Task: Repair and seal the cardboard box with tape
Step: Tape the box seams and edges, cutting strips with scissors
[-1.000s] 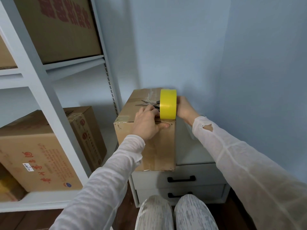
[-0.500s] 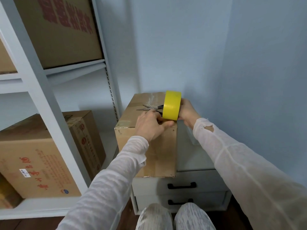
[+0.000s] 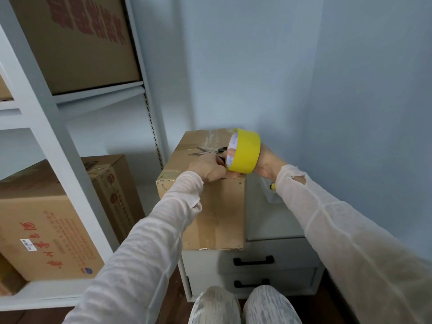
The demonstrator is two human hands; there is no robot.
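From the head camera we look down on a cardboard box (image 3: 205, 206) that stands on a white drawer cabinet (image 3: 275, 232), pushed to the cabinet's left side so that its left face lines up with the cabinet's left edge, while a bare strip of cabinet top stays free to its right. Our right hand (image 3: 265, 163) holds the roll of yellow tape (image 3: 244, 151) on edge above the box's near right top corner; its grip is closed on the roll, with fingers (image 3: 231, 152) showing through the white core. Our left hand (image 3: 209, 168) rests on the box's near top edge, just beside the roll, fingers curled at the tape's lower rim; we cannot tell whether that grip pinches the tape's end or only presses on the cardboard. A pair of scissors (image 3: 207, 150) lies on the box top, just behind the left hand.

To the left, a white shelf rack (image 3: 58, 146) carries more cartons (image 3: 46, 220), with a narrow gap between its upright and the box. Behind and to the right, blue walls (image 3: 350, 90) meet in a corner close behind the box. Our knees (image 3: 243, 305) sit just in front of the two drawers.
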